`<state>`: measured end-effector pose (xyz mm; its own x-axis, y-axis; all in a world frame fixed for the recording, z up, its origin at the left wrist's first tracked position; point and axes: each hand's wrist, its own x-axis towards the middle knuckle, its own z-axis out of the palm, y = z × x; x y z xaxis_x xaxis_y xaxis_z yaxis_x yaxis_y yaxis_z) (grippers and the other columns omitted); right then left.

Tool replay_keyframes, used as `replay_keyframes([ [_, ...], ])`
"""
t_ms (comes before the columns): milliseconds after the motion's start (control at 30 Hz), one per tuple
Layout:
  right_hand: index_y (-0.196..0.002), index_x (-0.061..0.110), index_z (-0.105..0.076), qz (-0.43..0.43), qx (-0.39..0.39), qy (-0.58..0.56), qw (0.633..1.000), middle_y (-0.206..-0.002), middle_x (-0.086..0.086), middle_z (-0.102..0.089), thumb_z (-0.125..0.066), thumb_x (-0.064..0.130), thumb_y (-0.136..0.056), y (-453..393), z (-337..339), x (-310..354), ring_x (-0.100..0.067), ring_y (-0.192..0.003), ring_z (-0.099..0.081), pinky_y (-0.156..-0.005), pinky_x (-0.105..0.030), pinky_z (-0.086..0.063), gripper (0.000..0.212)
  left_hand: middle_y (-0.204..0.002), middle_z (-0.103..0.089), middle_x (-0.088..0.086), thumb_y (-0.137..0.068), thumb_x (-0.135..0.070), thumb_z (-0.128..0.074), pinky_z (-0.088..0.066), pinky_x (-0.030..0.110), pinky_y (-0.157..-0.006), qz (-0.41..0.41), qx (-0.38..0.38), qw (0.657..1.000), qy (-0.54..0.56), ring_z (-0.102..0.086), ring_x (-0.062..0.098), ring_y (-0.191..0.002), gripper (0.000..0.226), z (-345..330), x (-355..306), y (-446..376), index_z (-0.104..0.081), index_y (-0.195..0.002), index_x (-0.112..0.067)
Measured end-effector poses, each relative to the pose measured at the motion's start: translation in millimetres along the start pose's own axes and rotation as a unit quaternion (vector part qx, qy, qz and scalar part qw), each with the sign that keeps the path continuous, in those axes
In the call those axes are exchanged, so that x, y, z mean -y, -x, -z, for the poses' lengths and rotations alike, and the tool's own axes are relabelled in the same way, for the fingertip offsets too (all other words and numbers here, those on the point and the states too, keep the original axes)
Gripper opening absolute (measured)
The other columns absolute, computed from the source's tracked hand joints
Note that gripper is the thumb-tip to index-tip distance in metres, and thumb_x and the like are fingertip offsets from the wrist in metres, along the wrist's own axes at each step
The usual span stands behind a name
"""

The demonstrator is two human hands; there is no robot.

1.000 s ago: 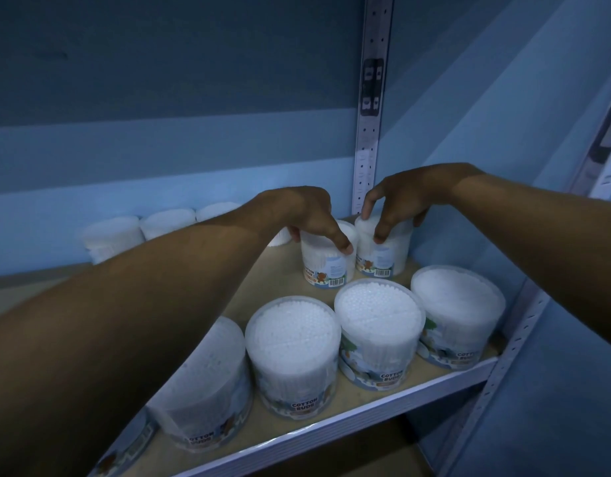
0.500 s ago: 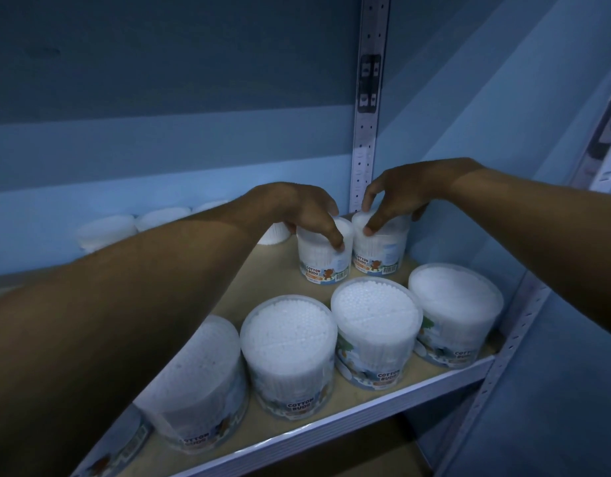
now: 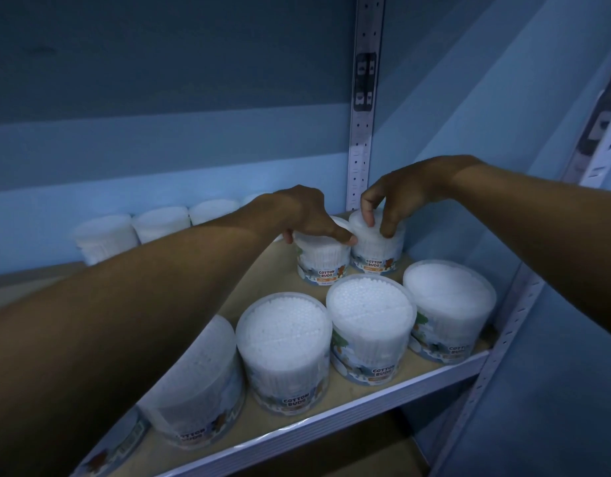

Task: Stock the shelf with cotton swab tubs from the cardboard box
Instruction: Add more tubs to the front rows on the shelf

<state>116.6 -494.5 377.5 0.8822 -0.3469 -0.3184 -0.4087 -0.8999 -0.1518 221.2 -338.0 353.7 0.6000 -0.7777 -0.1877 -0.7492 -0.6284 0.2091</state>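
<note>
A: Stocking looks well advanced. On the shelf, nearer to us than both hands, stands a front row of cotton bud tubs: one directly in front of the left hand, one in front of the gap between the hands, one in front of the right hand, and one under the left forearm. Further left of the left hand, a back row stands along the wall.

B: What is left?

A: I judge that the bare board between the rows still has room. The cardboard box is not in view, so how many tubs remain I cannot tell.

B: And the hands?

A: The left hand grips the lid of the left rear tub from above, thumb curled over its rim. The right hand pinches the top of the right rear tub with bent fingertips. Both tubs stand upright on the shelf, just beside each other, in the back right corner.
</note>
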Motion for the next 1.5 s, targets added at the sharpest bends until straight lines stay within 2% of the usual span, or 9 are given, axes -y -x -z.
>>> replay_keyframes([
  [67,-0.101,0.036,-0.067,-0.007,-0.003,-0.044,0.999,-0.126,0.005,-0.055,-0.081,0.02,-0.077,3.4,3.1,-3.7,-0.02,-0.117,-0.052,-0.094,-0.036,-0.052,0.032,-0.152,-0.041,0.007,-0.069,-0.076,-0.066,-0.059,0.04,-0.086,-0.001,-0.013,1.0,-0.004,-0.058,0.028,-0.118,0.111,0.7,0.7,0.5,-0.029,-0.153,-0.014],
  [167,-0.112,0.041,-0.062,-0.026,-0.022,-0.059,0.998,-0.128,0.004,-0.055,-0.084,0.04,-0.075,4.6,4.3,-2.3,-0.023,-0.117,-0.055,-0.092,-0.04,-0.056,0.043,-0.156,-0.034,0.002,-0.07,-0.072,-0.07,-0.054,0.041,-0.096,-0.012,0.007,0.999,0.033,-0.048,0.028,-0.13,0.111,4.6,2.4,-1.3,-0.023,-0.155,-0.02],
  [300,-0.116,0.04,-0.061,-0.035,-0.035,-0.021,0.999,-0.133,0.004,-0.048,-0.083,0.058,-0.068,-1.0,-1.1,3.4,-0.028,-0.114,-0.057,-0.081,-0.037,-0.062,0.055,-0.145,-0.045,0.001,-0.074,-0.059,-0.076,-0.056,0.039,-0.093,-0.027,0.042,0.998,0.032,-0.052,0.025,-0.122,0.093,6.4,4.0,-4.7,-0.039,-0.149,-0.017],
  [500,-0.111,0.037,-0.064,-0.034,-0.025,-0.006,0.999,-0.129,0.002,-0.052,-0.086,0.039,-0.072,2.3,-2.0,9.1,-0.027,-0.112,-0.056,-0.081,-0.035,-0.061,0.044,-0.132,-0.053,0.003,-0.075,-0.06,-0.074,-0.06,0.038,-0.085,-0.026,0.028,0.999,0.025,-0.057,0.024,-0.111,0.082,1.6,1.8,-6.3,-0.051,-0.139,-0.014],
  [700,-0.124,0.042,-0.056,-0.02,0.012,-0.013,1.0,-0.133,0.003,-0.051,-0.085,0.027,-0.073,13.3,-2.1,8.1,-0.023,-0.118,-0.053,-0.094,-0.038,-0.056,0.06,-0.129,-0.054,0.004,-0.073,-0.066,-0.072,-0.061,0.035,-0.078,-0.014,0.008,1.0,0.022,-0.06,0.024,-0.104,0.084,-1.0,-0.1,0.7,-0.053,-0.134,-0.012],
  [833,-0.129,0.042,-0.054,-0.013,0.011,0.01,1.0,-0.136,0.005,-0.048,-0.082,0.027,-0.077,21.5,-4.2,11.0,-0.02,-0.118,-0.052,-0.099,-0.037,-0.053,0.061,-0.118,-0.057,0.004,-0.07,-0.069,-0.073,-0.061,0.03,-0.065,-0.014,0.006,1.0,0.012,-0.062,0.024,-0.097,0.084,-3.0,-2.8,3.5,-0.056,-0.127,-0.01],
  [933,-0.129,0.043,-0.054,-0.015,0.016,0.014,1.0,-0.136,0.004,-0.049,-0.082,0.029,-0.076,25.5,-5.6,12.4,-0.02,-0.118,-0.053,-0.1,-0.037,-0.052,0.062,-0.115,-0.058,0.004,-0.07,-0.068,-0.074,-0.06,0.029,-0.062,-0.016,0.006,1.0,0.014,-0.061,0.023,-0.097,0.081,-4.0,-5.0,6.9,-0.057,-0.124,-0.011],
  [1267,-0.128,0.044,-0.054,-0.023,0.021,-0.004,1.0,-0.135,0.007,-0.047,-0.074,0.035,-0.083,42.3,-9.1,12.8,-0.019,-0.121,-0.05,-0.099,-0.037,-0.052,0.05,-0.11,-0.057,0.002,-0.067,-0.07,-0.074,-0.063,0.034,-0.069,-0.02,0.013,1.0,0.001,-0.066,0.023,-0.09,0.071,-5.7,-13.5,21.2,-0.055,-0.107,-0.014],
  [1500,-0.128,0.044,-0.056,-0.034,0.014,-0.016,0.999,-0.132,0.009,-0.046,-0.068,0.036,-0.086,51.6,-12.1,12.4,-0.017,-0.124,-0.048,-0.1,-0.037,-0.051,0.045,-0.109,-0.058,0.003,-0.071,-0.072,-0.068,-0.061,0.033,-0.076,-0.012,0.013,1.0,-0.015,-0.073,0.028,-0.079,0.071,-6.4,-18.5,30.5,-0.059,-0.11,-0.013],
])
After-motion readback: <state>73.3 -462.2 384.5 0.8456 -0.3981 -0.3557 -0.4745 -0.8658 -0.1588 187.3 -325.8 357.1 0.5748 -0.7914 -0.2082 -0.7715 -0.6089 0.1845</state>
